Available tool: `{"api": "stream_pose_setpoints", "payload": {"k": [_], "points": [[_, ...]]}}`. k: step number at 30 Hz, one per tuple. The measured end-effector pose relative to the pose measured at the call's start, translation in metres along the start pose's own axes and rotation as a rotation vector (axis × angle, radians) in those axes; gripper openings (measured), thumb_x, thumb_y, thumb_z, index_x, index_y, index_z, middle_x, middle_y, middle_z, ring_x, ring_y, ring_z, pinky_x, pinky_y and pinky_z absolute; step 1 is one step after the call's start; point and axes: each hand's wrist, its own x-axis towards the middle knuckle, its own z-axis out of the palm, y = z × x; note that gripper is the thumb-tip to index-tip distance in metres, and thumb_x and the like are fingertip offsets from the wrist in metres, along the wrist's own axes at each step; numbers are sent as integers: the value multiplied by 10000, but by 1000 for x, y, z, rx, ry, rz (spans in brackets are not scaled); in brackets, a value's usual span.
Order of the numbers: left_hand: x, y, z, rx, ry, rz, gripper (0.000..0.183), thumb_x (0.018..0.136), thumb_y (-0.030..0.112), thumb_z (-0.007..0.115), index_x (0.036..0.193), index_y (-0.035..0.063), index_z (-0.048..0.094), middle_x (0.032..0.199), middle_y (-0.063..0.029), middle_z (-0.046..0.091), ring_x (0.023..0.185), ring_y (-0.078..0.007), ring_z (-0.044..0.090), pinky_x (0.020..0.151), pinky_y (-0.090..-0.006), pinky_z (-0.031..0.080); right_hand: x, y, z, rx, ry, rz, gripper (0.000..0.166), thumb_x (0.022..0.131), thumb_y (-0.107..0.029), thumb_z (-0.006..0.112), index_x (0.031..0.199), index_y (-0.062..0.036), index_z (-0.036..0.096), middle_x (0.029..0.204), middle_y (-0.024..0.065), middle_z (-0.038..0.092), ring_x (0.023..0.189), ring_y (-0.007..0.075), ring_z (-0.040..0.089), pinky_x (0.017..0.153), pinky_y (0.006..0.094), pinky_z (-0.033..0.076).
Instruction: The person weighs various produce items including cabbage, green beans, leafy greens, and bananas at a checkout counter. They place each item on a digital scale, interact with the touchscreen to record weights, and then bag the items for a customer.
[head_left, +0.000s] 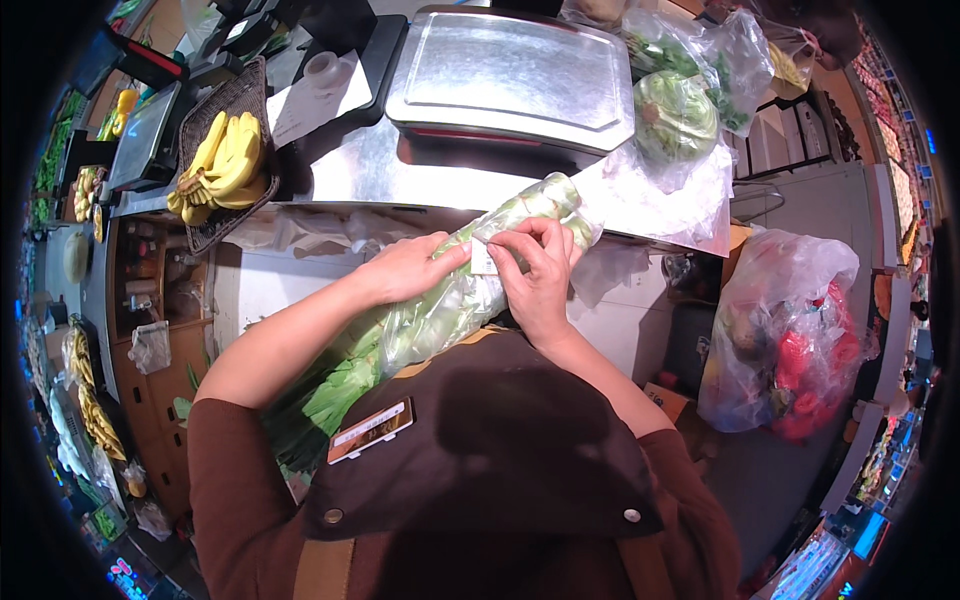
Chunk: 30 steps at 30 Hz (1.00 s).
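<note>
A long leafy green vegetable in a clear plastic bag (442, 307) lies at a slant against the front of my apron, its leaves sticking out at the lower left. My left hand (412, 266) rests on the bag and grips it, thumb beside a white label (484, 257) with a printed code. The fingertips of my right hand (536, 262) pinch the label's upper right edge against the bag. Past the bag, a weighing scale with a steel platter (514, 71) stands on the steel counter (352, 176).
At the left, a dark wicker basket (262, 112) holds bananas (225, 161). Bagged lettuce (675, 116) and other bagged greens (731, 82) lie right of the scale. A large plastic bag with red contents (787, 330) is at the right. Wooden shelves (161, 262) stand at the left.
</note>
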Motion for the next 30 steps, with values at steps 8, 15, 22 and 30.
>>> {"api": "stream_pose_setpoints", "payload": {"k": [8, 15, 22, 30], "points": [[-5, -18, 3, -31, 49, 20, 685, 868, 625, 306, 1173, 48, 515, 1071, -241, 596, 1043, -409, 544, 891, -445, 410, 7, -12, 9, 3, -44, -7, 97, 728, -105, 711, 820, -101, 678, 877, 8, 527, 861, 176, 451, 829, 326, 309], [-12, -27, 7, -42, 99, 53, 630, 869, 597, 307, 1099, 51, 521, 1038, -231, 607, 1012, -409, 556, 870, -448, 415, 19, -14, 13, 88, -45, -153, 114, 706, -141, 721, 807, -152, 670, 983, -13, 563, 943, 200, 474, 842, 334, 284], [-27, -29, 9, -24, 121, 61, 661, 873, 629, 285, 1071, 42, 515, 973, -239, 617, 957, -414, 575, 836, -463, 428, 31, -20, 14, 114, -153, -236, 89, 724, -133, 706, 802, -134, 663, 900, -22, 612, 914, 177, 521, 880, 354, 260], [-45, -17, 12, -9, 53, 2, 702, 879, 660, 251, 1036, 31, 520, 930, -235, 622, 936, -399, 585, 828, -461, 430, 34, -26, -13, 908, -380, 429, 78, 856, -130, 609, 852, -53, 615, 803, 31, 608, 852, 153, 555, 1023, 416, 239]]}}
